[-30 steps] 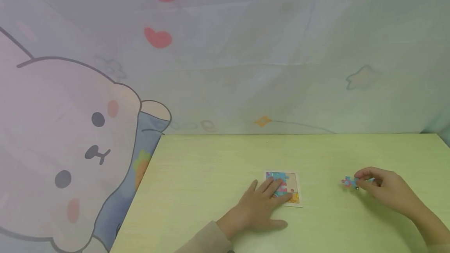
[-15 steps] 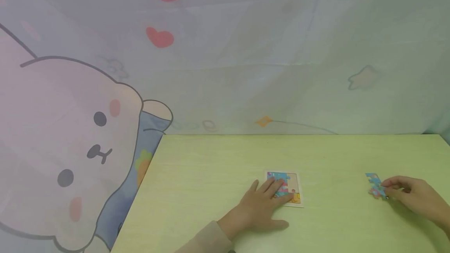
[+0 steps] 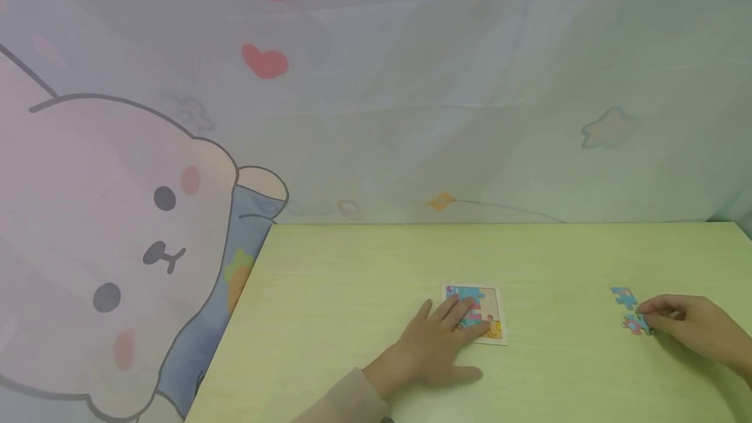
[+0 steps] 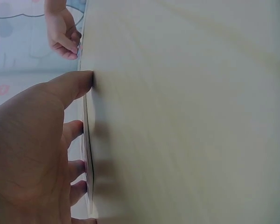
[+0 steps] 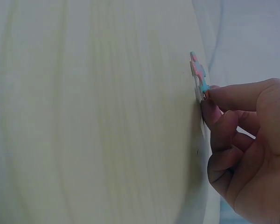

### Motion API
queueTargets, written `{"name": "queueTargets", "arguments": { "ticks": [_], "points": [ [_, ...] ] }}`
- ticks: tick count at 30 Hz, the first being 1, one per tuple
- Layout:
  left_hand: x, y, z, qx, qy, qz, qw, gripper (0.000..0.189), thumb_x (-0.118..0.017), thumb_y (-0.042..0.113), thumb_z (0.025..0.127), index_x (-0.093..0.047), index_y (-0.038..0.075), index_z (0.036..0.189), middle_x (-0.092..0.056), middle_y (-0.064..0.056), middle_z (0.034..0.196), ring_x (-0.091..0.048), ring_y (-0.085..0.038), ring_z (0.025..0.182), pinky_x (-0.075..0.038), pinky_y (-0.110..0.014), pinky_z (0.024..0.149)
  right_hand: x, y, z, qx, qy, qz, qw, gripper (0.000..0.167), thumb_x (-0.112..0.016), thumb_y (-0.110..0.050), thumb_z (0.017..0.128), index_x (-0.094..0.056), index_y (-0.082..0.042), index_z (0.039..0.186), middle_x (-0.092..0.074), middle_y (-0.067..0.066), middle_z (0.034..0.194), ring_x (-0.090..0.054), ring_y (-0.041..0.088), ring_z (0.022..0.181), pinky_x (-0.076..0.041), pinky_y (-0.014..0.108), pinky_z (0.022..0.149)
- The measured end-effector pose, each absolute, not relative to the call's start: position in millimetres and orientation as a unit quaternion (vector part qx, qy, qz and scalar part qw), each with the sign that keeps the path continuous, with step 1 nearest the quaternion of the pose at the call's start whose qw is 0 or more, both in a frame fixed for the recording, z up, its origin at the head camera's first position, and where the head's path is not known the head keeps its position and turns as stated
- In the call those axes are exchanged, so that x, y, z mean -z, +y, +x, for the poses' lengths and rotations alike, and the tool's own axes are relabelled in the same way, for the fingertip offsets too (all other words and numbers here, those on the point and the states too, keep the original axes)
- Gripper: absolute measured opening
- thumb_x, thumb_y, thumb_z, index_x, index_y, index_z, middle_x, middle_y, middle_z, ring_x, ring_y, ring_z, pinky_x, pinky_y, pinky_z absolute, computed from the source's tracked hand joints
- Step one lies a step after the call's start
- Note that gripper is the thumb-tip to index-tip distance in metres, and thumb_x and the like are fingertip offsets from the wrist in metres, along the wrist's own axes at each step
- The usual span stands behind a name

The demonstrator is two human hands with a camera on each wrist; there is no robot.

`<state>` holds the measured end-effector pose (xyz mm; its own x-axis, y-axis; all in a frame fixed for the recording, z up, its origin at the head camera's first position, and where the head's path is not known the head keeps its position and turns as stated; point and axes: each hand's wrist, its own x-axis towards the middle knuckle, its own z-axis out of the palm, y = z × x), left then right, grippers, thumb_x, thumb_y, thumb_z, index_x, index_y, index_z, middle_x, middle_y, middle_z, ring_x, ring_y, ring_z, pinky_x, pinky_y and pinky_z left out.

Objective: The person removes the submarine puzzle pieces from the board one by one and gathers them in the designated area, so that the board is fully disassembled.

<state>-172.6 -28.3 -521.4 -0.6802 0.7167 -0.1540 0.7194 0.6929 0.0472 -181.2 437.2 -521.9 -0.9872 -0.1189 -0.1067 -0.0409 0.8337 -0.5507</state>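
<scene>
In the head view my left hand (image 3: 431, 348) lies spread on a square jigsaw board (image 3: 495, 341), its fingertips over the picture. The board's frame is pale, with blue, pink and yellow pieces in it and a bare section at its upper right. To the right, my right hand (image 3: 696, 328) pinches a blue and pink puzzle piece (image 3: 634, 325) between thumb and fingers. The right wrist view shows that puzzle piece (image 5: 198, 70) edge-on, close to the tabletop. Just behind it, apart from it, a second blue puzzle piece (image 3: 624, 297) lies on the table.
Both hands work over a pale yellow-green table (image 3: 352, 279). A printed cloth (image 3: 411, 83) with hearts and a large cartoon bear hangs behind the table and along its left side.
My right hand has moved right and slightly toward me with the puzzle piece. The second piece, partly hidden earlier, now shows fully behind it. My left hand has stayed on the board.
</scene>
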Motion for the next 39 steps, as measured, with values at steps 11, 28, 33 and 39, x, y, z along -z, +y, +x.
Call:
{"name": "queueTargets", "arguments": {
  "ticks": [11,28,33,39],
  "points": [
    [522,-27,-176,0.012,0.917,0.392,0.075,0.075,-0.039,0.075,0.099,-0.021,0.043,0.165,-0.008,0.0,0.174,-0.01,-0.025,0.159,-0.025,-0.061,0.119,519,426,-180,0.295,0.953,-0.042,0.061,0.031,-0.068,-0.032,0.102,-0.074,-0.006,0.116,-0.072,0.007,0.104,-0.063,0.008,0.078,-0.05,0.029,0.064],
    [520,-26,-177,0.001,0.916,0.395,0.07,0.08,-0.04,0.077,0.097,-0.021,0.041,0.166,-0.01,0.0,0.174,-0.011,-0.027,0.159,-0.025,-0.062,0.119,513,324,-184,0.373,0.913,-0.163,0.026,0.012,-0.073,-0.023,0.099,-0.075,-0.016,0.109,-0.066,-0.007,0.088,-0.049,0.005,0.057,-0.043,0.025,0.046],
    [518,-31,-177,0.004,0.916,0.395,0.067,0.082,-0.042,0.079,0.096,-0.021,0.041,0.166,-0.009,0.002,0.174,-0.012,-0.025,0.159,-0.026,-0.06,0.12,510,293,-189,0.38,0.906,-0.182,0.047,0.012,-0.075,-0.026,0.097,-0.074,-0.019,0.107,-0.067,-0.01,0.096,-0.05,0.004,0.058,-0.045,0.025,0.051],
    [515,-37,-175,0.014,0.913,0.402,0.063,0.082,-0.046,0.076,0.096,-0.026,0.037,0.165,-0.012,0.001,0.174,-0.016,-0.023,0.158,-0.029,-0.058,0.119,512,262,-193,0.383,0.896,-0.216,0.063,0.016,-0.078,-0.025,0.094,-0.074,-0.017,0.108,-0.067,-0.011,0.096,-0.052,0.003,0.058,-0.048,0.025,0.056]
  ]
}}
